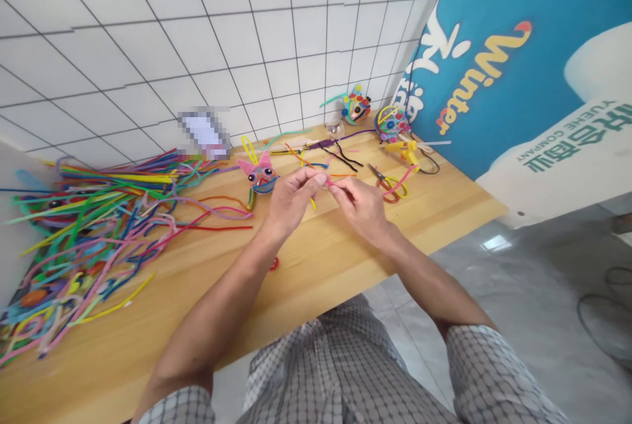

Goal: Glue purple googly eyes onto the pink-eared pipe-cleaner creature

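Left hand (291, 203) and right hand (360, 207) meet fingertip to fingertip, both pinched shut on a thin pink fuzzy pipe cleaner (328, 182) — it spans the small gap between them, above the middle of the light wooden desk (316, 266). Pink cat-faced pipe-cleaner figure (261, 175) just beyond the left hand. Blue banner (494, 55) past the desk's right edge reads "Winter", "YUEHE COMPANY".

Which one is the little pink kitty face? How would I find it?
Look at the wooden table, just right of the big pile of fuzzy sticks. The kitty face lies beyond the left hand. It alone has pink pointed ears; the other two faces stand far back by the wall.
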{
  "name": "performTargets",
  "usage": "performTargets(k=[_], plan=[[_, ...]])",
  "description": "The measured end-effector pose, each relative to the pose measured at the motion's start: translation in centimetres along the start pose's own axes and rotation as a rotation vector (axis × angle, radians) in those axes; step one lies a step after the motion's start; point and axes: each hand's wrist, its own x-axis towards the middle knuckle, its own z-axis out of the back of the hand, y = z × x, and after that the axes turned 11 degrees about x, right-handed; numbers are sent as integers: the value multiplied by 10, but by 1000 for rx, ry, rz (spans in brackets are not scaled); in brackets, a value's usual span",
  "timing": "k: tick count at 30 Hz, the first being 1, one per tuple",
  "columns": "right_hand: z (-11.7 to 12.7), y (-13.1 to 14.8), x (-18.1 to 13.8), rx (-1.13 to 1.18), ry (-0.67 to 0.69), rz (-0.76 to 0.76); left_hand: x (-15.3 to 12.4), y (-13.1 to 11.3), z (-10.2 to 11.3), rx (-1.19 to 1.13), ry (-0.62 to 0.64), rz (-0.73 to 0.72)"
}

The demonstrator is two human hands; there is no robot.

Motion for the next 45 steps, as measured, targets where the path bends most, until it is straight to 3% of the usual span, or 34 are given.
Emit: performTargets(k=[6, 11, 17, 28, 34, 38, 45], plan=[[15, 17, 15, 111, 192, -127, -9, -9, 19, 60, 27, 3], [16, 21, 19, -58, 135, 108, -20, -11, 34, -3, 66, 34], [9, 30, 18, -300, 148, 370, -25, -15, 49, -167, 222, 217], [4, 25, 15, -335, 297, 346, -31, -2, 47, -119, 199, 222], [6, 22, 24, -115, 249, 111, -43, -6, 38, 184, -92, -28], [1, 18, 27, -9, 250, -28, -51, 1, 25, 201, -243, -86], [-19, 9, 27, -55, 296, 114, -46, 14, 20, 152, -238, -31]])
